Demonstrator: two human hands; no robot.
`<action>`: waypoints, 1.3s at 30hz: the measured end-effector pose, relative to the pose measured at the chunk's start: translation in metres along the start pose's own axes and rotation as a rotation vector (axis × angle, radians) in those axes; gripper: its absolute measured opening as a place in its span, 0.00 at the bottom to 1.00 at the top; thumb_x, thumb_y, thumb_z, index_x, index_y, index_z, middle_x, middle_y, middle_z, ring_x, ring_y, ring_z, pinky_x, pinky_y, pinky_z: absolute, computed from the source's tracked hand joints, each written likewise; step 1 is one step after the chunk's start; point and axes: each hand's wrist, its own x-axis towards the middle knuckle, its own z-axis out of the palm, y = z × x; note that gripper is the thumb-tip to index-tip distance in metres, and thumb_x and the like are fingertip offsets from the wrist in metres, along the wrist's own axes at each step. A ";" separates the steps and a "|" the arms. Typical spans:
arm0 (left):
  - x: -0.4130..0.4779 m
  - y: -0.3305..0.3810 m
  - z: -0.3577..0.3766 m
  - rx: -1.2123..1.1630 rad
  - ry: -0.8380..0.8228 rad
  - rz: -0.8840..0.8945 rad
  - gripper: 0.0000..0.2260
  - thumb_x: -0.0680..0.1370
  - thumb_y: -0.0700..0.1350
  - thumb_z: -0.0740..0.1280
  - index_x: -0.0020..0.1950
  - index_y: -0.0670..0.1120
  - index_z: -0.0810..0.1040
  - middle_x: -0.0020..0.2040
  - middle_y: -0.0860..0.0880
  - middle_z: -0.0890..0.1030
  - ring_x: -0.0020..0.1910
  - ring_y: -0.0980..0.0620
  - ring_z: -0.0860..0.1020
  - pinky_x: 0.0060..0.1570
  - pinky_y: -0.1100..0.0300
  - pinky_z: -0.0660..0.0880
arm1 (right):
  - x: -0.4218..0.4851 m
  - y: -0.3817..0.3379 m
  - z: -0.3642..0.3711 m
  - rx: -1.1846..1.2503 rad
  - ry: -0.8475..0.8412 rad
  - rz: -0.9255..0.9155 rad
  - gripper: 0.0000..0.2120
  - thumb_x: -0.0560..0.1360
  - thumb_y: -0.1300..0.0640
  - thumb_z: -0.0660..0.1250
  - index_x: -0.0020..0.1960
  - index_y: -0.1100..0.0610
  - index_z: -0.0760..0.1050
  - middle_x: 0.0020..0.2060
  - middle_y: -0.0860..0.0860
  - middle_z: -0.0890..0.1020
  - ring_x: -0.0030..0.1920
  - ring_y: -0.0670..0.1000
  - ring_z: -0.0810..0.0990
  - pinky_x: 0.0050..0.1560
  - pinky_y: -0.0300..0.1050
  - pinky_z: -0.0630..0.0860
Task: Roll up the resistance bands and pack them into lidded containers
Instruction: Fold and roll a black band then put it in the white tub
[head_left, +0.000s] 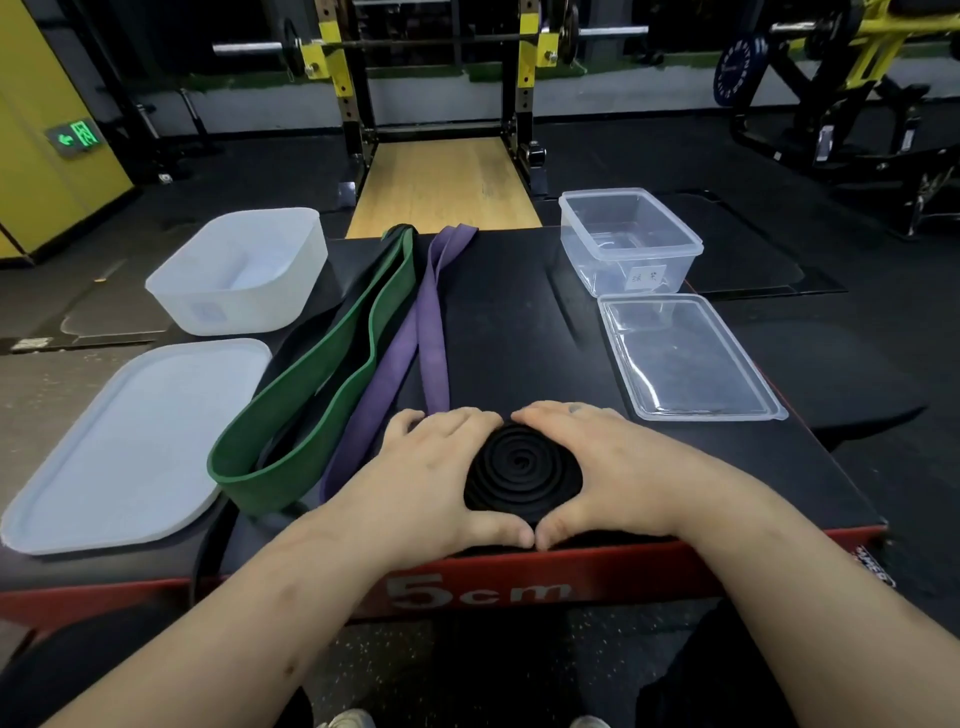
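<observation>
- Head view: my left hand (431, 467) and my right hand (597, 467) are cupped round a black coil (522, 465), a resistance band wound into a tight spiral. The fingers curl over its far side and the thumbs meet at its near side, so both hands are grasping it
- The coil sits directly between the two hands, flat on the black top of the platform (519, 322) and close to its near edge. Its spiral face looks up at me, so the roll's axis stands upright, and neither hand is nearer to it than the other
- The relation I care about: the clear container (631, 244) stands open ahead of my right hand and a little to its right. Its clear lid (685, 358) lies flat between that hand and the container
- The frosted tub (239, 270) is ahead and well to the left of my left hand, with the frosted lid (124, 447) lying flat further out on that same side
- The green band (322, 374) and the purple band (431, 332) lie unrolled, running away from the left hand towards the far edge. One purple strand ends right at the left fingertips
- I judge this band rolled and ready to pack. The clear container looks the shorter carry, passing over its lid with the right hand leading
- The coil will likely spring loose if the squeeze eases, so I would lift it with both hands pressed in
</observation>
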 end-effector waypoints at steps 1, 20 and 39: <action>-0.003 -0.002 -0.001 0.019 -0.007 0.012 0.45 0.67 0.75 0.69 0.78 0.59 0.59 0.76 0.62 0.62 0.72 0.63 0.52 0.78 0.54 0.47 | 0.000 0.000 0.000 -0.008 0.012 -0.014 0.57 0.60 0.31 0.79 0.81 0.42 0.55 0.77 0.39 0.63 0.77 0.47 0.61 0.77 0.48 0.62; -0.011 -0.016 -0.075 0.144 0.138 0.091 0.38 0.69 0.74 0.60 0.75 0.58 0.64 0.71 0.60 0.71 0.72 0.58 0.67 0.75 0.49 0.52 | 0.015 -0.060 -0.051 -0.063 0.218 -0.138 0.40 0.63 0.41 0.78 0.72 0.45 0.68 0.61 0.41 0.75 0.64 0.46 0.72 0.67 0.47 0.70; 0.011 -0.245 -0.188 0.194 0.351 -0.206 0.25 0.74 0.69 0.66 0.65 0.57 0.70 0.60 0.62 0.72 0.60 0.57 0.69 0.66 0.58 0.55 | 0.286 -0.174 -0.086 0.018 0.173 -0.274 0.27 0.65 0.40 0.77 0.61 0.38 0.72 0.53 0.39 0.80 0.54 0.44 0.78 0.59 0.49 0.77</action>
